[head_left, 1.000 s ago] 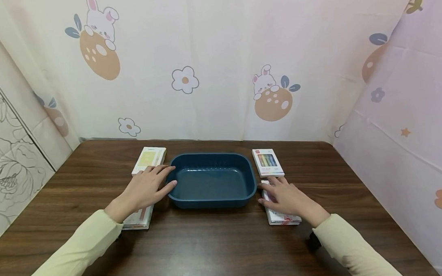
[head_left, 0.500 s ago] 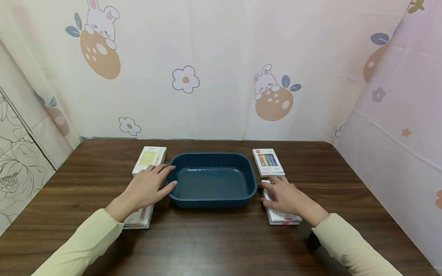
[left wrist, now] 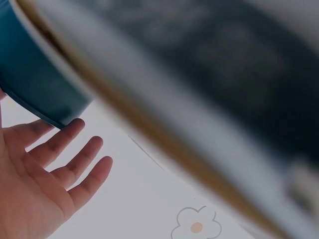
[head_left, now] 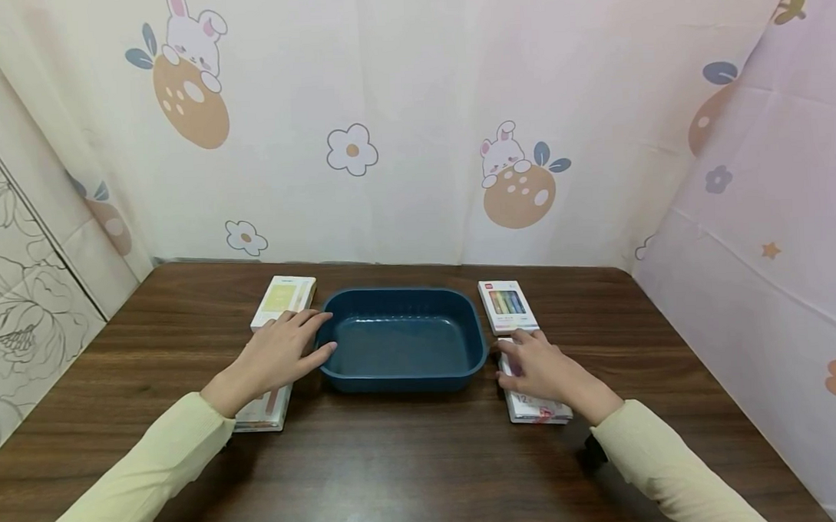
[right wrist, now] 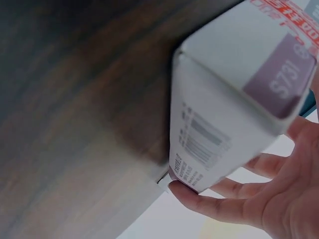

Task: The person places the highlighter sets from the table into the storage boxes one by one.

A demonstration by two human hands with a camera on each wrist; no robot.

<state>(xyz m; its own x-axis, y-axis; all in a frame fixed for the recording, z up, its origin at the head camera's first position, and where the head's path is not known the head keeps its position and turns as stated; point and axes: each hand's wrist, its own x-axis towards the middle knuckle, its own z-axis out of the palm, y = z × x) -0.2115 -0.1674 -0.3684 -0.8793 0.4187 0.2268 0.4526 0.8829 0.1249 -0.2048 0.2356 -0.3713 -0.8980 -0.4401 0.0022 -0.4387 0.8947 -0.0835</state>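
My left hand (head_left: 276, 354) is at the left end of the blue tub (head_left: 398, 384), fingers spread and nearly straight; the index fingertip and thumb tip reach to its rim, though I cannot tell whether they press on it; the tub sits upright in the middle of the desk (head_left: 398, 477). Just under and beside that hand lie two boxes, one behind the other; the farther, a pale box (head_left: 284, 298) with a yellow-green panel, is partly hidden by my knuckles; the nearer, a flat box (head_left: 267, 408) with a pinkish print, is mostly covered by my wrist.

My right hand (head_left: 541, 370) is over the white box (right wrist: 207, 117) to the right of the tub; my fingers bend around the box's far part, a fingertip touching its far corner, while my thumb lies at the side facing the tub; its end carries a mauve patch marked S731, and a barcode runs along one side. Just beyond it lies the crayon box (head_left: 508, 305), with a window of coloured sticks on its face; both are on the desk near the tub's right end.

My sleeves (head_left: 138, 474) are pale yellow; behind the desk hangs a white curtain (head_left: 416, 207) printed with rabbits and flowers.
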